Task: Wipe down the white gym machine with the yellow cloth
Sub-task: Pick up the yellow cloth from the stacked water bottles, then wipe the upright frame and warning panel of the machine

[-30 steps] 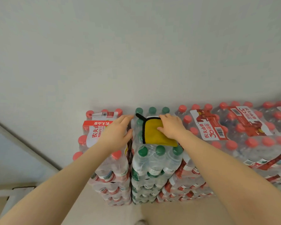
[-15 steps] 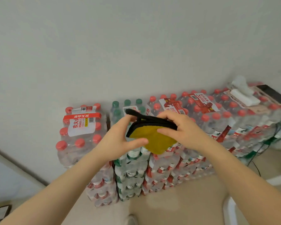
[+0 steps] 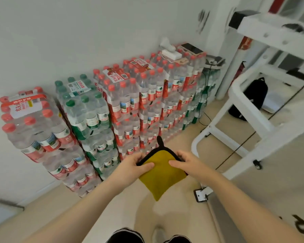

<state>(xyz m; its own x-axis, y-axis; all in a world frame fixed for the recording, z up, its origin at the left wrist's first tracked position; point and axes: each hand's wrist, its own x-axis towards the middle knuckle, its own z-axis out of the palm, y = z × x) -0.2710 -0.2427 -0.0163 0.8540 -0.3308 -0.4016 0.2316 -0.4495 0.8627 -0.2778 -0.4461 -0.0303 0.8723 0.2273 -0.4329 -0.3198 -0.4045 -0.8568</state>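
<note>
Cloth [image 3: 162, 174]: yellow with a black edge, held up in the air over the floor, one corner hanging down.
Left hand [image 3: 133, 165]: pinches the cloth's top left edge, thumb on the front.
Right hand [image 3: 186, 162]: pinches the top right edge the same way.
Machine [image 3: 249, 106]: white frame, off to the right, well apart from the cloth.
Bottles [image 3: 112, 106]: packs stacked against the wall, behind the hands.

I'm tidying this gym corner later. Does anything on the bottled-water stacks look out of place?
Yes: loose items sit on the far red-capped shrink-wrapped water packs: a white folded bundle and a dark flat phone-like device. Nothing looks spilled or toppled.
</note>
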